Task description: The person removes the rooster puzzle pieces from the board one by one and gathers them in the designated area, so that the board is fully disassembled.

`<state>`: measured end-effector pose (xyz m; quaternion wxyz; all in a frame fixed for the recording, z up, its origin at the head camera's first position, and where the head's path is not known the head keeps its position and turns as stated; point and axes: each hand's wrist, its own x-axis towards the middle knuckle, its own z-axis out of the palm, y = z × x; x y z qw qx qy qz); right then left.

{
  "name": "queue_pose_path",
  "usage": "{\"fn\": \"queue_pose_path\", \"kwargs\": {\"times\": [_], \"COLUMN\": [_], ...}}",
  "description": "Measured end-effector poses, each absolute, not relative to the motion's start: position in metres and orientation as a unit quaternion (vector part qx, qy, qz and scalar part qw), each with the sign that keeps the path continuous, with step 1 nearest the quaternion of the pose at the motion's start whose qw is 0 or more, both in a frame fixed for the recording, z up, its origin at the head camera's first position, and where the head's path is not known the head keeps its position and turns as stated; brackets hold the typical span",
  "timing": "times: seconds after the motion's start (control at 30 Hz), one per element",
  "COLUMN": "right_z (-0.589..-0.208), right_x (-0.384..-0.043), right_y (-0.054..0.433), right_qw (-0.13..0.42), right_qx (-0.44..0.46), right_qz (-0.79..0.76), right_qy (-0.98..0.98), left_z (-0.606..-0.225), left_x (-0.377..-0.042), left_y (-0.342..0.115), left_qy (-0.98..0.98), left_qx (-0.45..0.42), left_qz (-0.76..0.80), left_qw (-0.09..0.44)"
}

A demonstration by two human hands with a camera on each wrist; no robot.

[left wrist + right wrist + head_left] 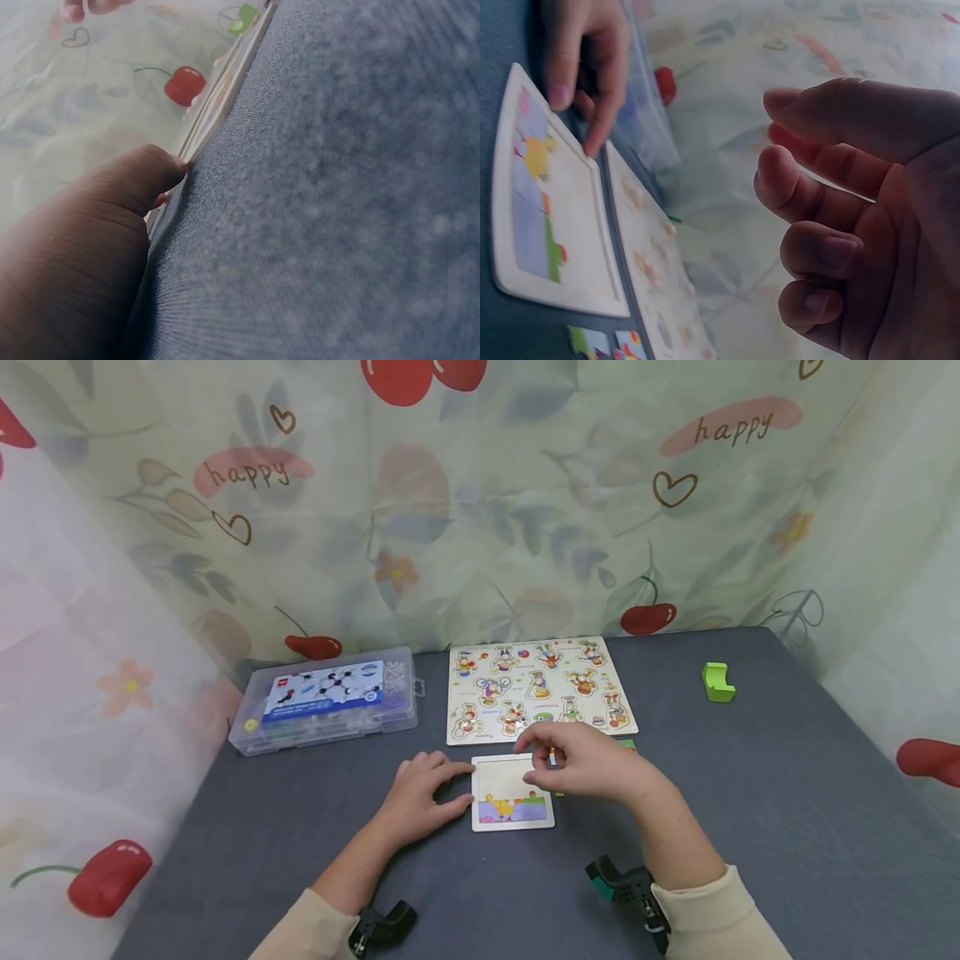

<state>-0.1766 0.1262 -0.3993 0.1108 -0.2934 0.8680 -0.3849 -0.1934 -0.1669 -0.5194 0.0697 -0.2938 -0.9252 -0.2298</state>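
Note:
A small white jigsaw tray (501, 777) lies on the dark cloth, its lower part filled with joined picture pieces (525, 811) showing a yellow figure on purple. My left hand (426, 797) rests beside it, with the thumb and index fingertip at the tray's left edge. Above the tray's upper right corner hovers my right hand (592, 764), its fingers loosely curled, and the right wrist view shows nothing between thumb and fingers. Loose puzzle pieces (630, 345) lie just right of the tray, largely hidden under the right hand in the head view.
Behind the tray lies a larger board (480, 689) with animal figures. A clear plastic case (330, 697) with a blue label stands at the back left. One green block (718, 682) sits at the back right. A printed curtain (480, 527) borders the table.

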Motion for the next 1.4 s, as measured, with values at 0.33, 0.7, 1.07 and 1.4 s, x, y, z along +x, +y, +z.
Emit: {"fn": "queue_pose_path", "kwargs": {"times": [0.33, 0.7, 1.07, 1.4], "right_z": [-0.429, -0.464, -0.473, -0.473], "right_x": [-0.176, -0.178, -0.179, -0.168], "right_y": [0.086, 0.065, 0.060, 0.056], "right_qw": [0.154, 0.171, 0.168, 0.101], "right_qx": [-0.284, -0.217, -0.173, -0.192], "right_qz": [-0.329, -0.312, -0.333, -0.305], "right_qy": [0.887, 0.909, 0.911, 0.927], "left_z": [-0.521, -0.518, -0.516, -0.519], "left_x": [-0.194, -0.194, -0.194, -0.194], "left_y": [-0.169, -0.168, -0.168, -0.168], "left_qy": [-0.919, -0.919, -0.920, -0.922], "left_qx": [-0.302, -0.303, -0.302, -0.298], "left_qz": [-0.236, -0.239, -0.237, -0.236], "left_qw": [0.089, 0.084, 0.082, 0.075]}}
